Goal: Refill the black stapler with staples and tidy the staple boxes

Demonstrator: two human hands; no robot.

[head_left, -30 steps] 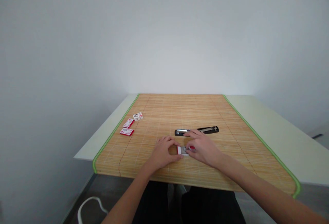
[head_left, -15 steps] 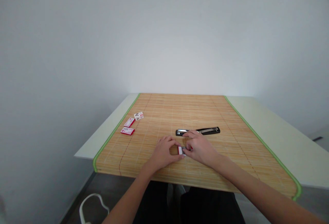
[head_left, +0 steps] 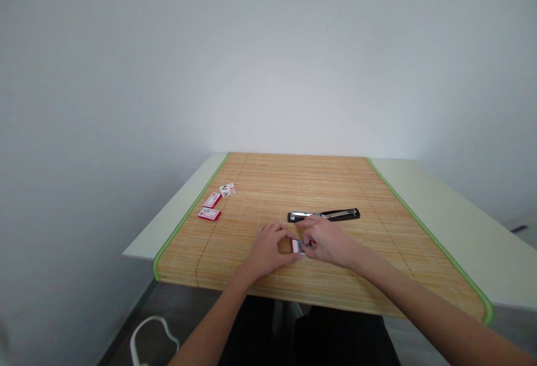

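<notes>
The small box (head_left: 295, 247) runs sideways: left hand (head_left: 268, 251) grasps its left end, right hand (head_left: 329, 241) covers its right, grip unclear.

Left hand (head_left: 267, 249) and right hand (head_left: 329, 241) bare, fingers slim. Both forearms (head_left: 222, 313) left uncovered as far as seen. Black trousers (head_left: 344, 335) worn, legs seen below the grip, to either side; fabric plain, matte, details lost in shadow. Between the legs, straight below the grip, a greyish shape (head_left: 295, 310) is seen; whether footwear, cannot be told.
</notes>
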